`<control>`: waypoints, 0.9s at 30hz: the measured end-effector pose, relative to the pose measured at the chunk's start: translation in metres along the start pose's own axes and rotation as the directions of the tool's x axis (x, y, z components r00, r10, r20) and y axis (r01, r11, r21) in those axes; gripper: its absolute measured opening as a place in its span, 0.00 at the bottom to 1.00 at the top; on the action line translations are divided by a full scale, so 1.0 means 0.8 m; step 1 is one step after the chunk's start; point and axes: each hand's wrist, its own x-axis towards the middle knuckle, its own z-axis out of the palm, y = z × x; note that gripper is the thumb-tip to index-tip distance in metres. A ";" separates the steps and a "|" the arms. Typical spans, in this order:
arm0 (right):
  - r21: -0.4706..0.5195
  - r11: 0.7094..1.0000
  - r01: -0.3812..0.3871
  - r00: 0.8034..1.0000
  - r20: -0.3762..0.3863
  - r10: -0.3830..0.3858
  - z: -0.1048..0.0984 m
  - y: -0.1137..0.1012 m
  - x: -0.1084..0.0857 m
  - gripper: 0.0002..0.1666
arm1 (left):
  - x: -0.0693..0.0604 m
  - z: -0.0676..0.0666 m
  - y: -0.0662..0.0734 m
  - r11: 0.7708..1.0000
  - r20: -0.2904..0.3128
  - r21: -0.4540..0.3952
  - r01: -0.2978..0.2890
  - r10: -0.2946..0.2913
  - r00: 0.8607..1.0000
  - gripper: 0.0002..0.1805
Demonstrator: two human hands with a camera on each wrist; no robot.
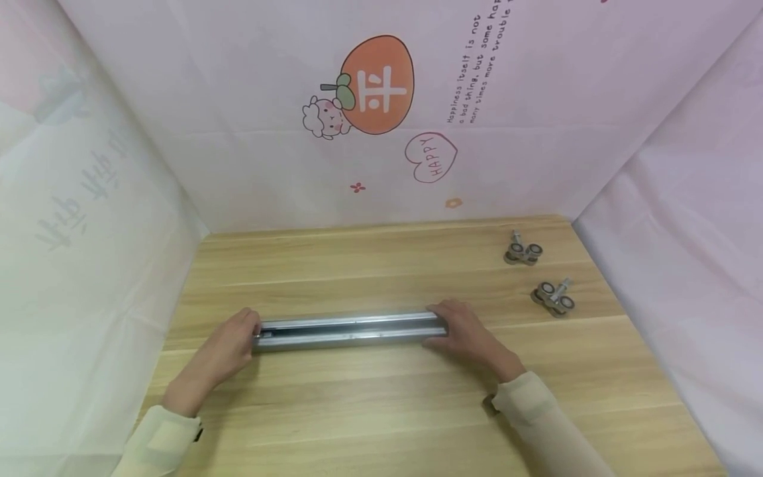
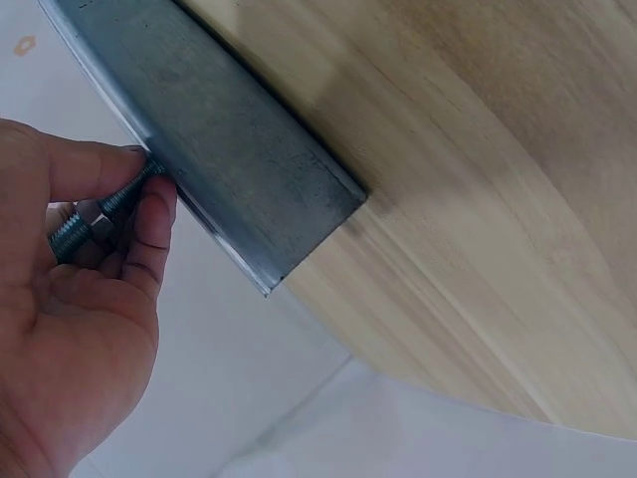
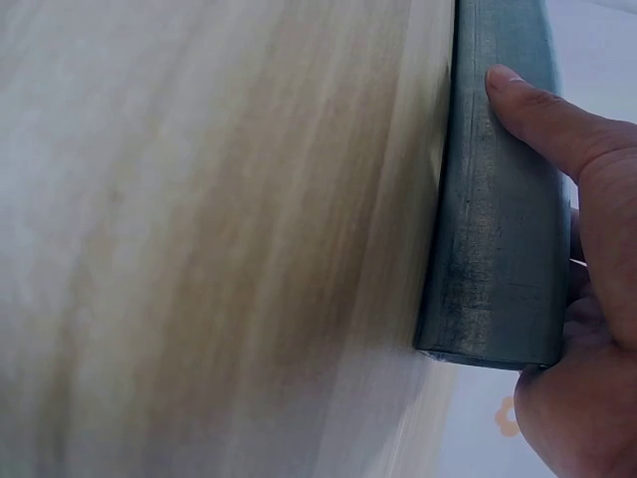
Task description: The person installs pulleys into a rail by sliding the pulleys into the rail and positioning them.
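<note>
A grey metal channel rail [image 1: 352, 338] lies across the wooden table, its long slot facing up. At its left end, my left hand [image 1: 238, 341] pinches a threaded bolt [image 2: 131, 189] between thumb and fingers, right at the rail's slotted side. A second threaded piece [image 2: 70, 237] with a nut shows behind those fingers; whether it belongs to the same part is hidden. My right hand [image 1: 465, 331] grips the rail's right end, with the thumb [image 3: 528, 110] along the near side wall and the other fingers over the far side.
Two metal roller hangers, one farther back [image 1: 522, 253] and one nearer [image 1: 553, 298], lie at the table's right side, each with wheels and a bolt. White printed cloth [image 1: 268, 172] walls in the wooden table [image 1: 346, 411] at the back and both sides.
</note>
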 end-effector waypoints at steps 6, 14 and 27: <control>-0.002 1.000 -0.007 1.000 0.009 0.007 0.001 0.000 0.000 0.40 | -0.003 -0.001 -0.005 1.000 -0.004 -0.006 0.002 -0.002 1.000 0.20; 0.000 1.000 -0.003 1.000 -0.001 0.003 0.000 -0.002 0.001 0.41 | -0.006 -0.002 -0.011 1.000 -0.001 -0.002 0.030 -0.030 1.000 0.19; 0.005 1.000 -0.019 1.000 0.002 0.019 -0.002 -0.004 -0.002 0.41 | -0.011 -0.009 -0.017 0.999 0.006 0.004 0.043 -0.043 0.999 0.17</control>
